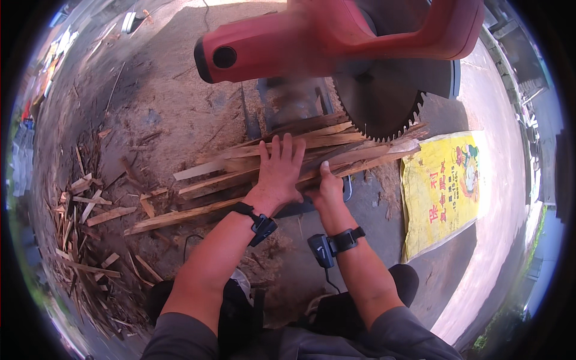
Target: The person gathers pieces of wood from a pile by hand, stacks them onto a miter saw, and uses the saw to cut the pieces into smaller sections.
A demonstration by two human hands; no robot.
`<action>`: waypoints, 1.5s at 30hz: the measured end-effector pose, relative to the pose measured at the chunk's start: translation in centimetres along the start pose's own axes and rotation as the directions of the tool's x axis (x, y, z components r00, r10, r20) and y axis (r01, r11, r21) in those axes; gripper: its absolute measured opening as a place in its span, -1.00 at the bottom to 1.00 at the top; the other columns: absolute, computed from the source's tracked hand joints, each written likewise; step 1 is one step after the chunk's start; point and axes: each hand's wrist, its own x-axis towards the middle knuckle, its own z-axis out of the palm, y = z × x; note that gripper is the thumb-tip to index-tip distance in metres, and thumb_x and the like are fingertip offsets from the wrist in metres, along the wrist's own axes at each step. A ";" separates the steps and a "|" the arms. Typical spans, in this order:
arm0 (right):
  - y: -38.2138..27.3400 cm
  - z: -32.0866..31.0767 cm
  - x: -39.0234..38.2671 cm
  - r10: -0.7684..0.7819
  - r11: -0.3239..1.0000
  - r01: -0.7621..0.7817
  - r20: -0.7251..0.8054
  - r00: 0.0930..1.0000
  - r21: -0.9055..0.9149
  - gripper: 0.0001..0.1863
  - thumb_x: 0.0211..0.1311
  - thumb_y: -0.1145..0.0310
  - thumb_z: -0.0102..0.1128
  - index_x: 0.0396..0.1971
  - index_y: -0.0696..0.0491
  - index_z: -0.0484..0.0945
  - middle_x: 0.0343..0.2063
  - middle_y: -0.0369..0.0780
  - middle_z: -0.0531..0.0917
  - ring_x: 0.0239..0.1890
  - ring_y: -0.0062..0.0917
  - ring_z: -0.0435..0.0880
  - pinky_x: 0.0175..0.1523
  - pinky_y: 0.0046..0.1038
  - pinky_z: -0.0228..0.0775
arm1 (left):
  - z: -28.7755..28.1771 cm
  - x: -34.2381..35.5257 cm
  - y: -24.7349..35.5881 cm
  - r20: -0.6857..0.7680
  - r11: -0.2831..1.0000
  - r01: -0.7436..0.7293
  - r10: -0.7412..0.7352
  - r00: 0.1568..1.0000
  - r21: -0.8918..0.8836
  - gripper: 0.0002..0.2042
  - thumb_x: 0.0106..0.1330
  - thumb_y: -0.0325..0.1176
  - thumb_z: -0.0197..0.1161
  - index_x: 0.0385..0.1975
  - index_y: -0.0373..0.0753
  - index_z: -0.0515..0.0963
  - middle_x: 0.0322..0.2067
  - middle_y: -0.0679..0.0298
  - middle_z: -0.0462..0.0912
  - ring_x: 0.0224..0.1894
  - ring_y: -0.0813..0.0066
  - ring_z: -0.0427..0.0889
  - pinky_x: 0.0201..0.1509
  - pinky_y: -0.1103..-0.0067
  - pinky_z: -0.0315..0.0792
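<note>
A bundle of long, rough wood strips [228, 180] lies across the base of a red miter saw [264, 48], its ends splayed to the left. My left hand [281, 171] rests on top of the strips, palm down with fingers spread. To its right, my right hand [328, 186] grips the near side of the bundle, thumb on top and its other fingers mostly hidden. The toothed saw blade [381, 111] hangs just over the far right part of the strips, beyond both hands. Whether its teeth touch the wood I cannot tell.
A yellow printed sack [435, 198] lies flat at the right of the saw. Broken wood scraps [96, 210] are heaped on the ground to the left. Sawdust covers the ground [174, 108] around the saw. My knees are close below my forearms.
</note>
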 end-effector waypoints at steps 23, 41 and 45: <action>1.0 -1.4 1.4 0.384 0.922 -0.365 -0.181 0.905 0.132 -0.52 0.46 0.13 -0.14 0.19 0.16 0.23 0.01 -0.08 0.49 -0.03 -0.20 0.57 -0.09 -0.01 0.52 | 3.8 -0.2 1.2 -0.272 0.981 0.122 -0.077 0.959 0.153 -0.30 0.08 -0.25 0.20 0.26 -0.32 0.18 0.26 -0.21 0.10 0.31 -0.30 0.06 0.24 -0.26 -0.08; -6.5 -2.2 -4.0 0.324 0.651 -0.064 0.201 0.925 -0.756 -0.44 0.38 0.16 -0.01 0.21 0.22 0.20 0.02 0.07 0.49 -0.02 -0.15 0.58 0.09 -0.16 0.47 | 3.9 -0.5 1.5 -0.169 0.996 0.010 0.005 0.986 0.087 -0.24 0.03 -0.23 0.26 0.29 -0.21 0.12 0.27 -0.04 0.10 0.32 -0.20 0.05 0.27 -0.21 -0.07; -19.0 1.7 -13.2 0.278 0.825 -0.168 0.129 0.952 -0.539 -0.44 0.33 0.15 0.04 0.15 0.28 0.34 -0.11 0.06 0.60 -0.08 -0.15 0.65 0.05 -0.23 0.53 | 5.4 -0.3 2.3 -0.110 0.995 0.032 -0.021 0.994 0.097 -0.19 -0.01 -0.22 0.31 0.31 -0.19 0.11 0.29 -0.02 0.07 0.33 -0.19 0.04 0.29 -0.20 -0.08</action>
